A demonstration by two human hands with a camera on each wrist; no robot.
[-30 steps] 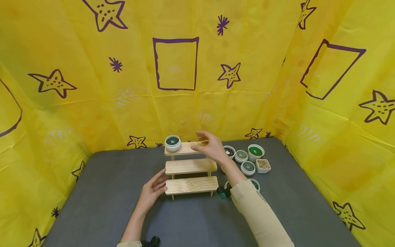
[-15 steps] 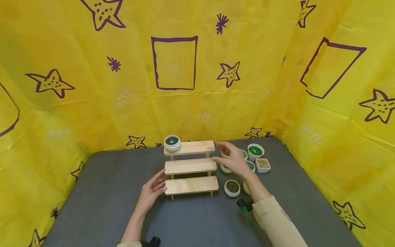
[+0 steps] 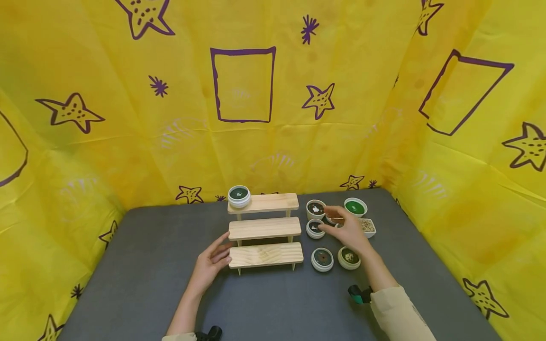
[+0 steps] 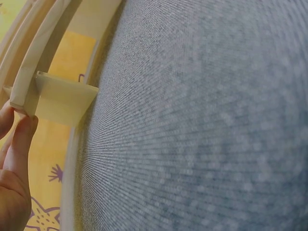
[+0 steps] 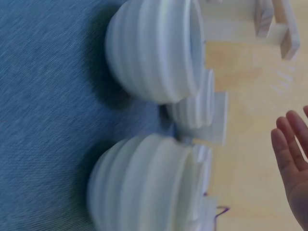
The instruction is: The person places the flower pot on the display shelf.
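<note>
A three-tier wooden stand (image 3: 264,228) bears one white ribbed pot with dark green filling (image 3: 239,195) at the left of its top step. My left hand (image 3: 211,262) grips the stand's left side; in the left wrist view, its thumb and fingers (image 4: 21,139) pinch the end of a step. My right hand (image 3: 350,231) hovers over a group of small white pots on the right, fingers spread and holding nothing. A pot with a dark, white-flecked top (image 3: 315,228) shows right by its thumb. In the right wrist view, the fingers (image 5: 286,149) stand apart from two blurred ribbed pots (image 5: 144,185).
Behind the right hand are a pot with bright green filling (image 3: 355,207) and a square dish of pale bits (image 3: 367,227). Two pots, one grey-green (image 3: 322,259) and one olive (image 3: 349,258), stand nearer the front. Yellow cloth (image 3: 239,156) walls the grey table (image 3: 264,303).
My right hand has moved right and slightly down, away from the stand's top step to over the pots, uncovering the pots beside the stand. My left hand stays at the stand's side.
</note>
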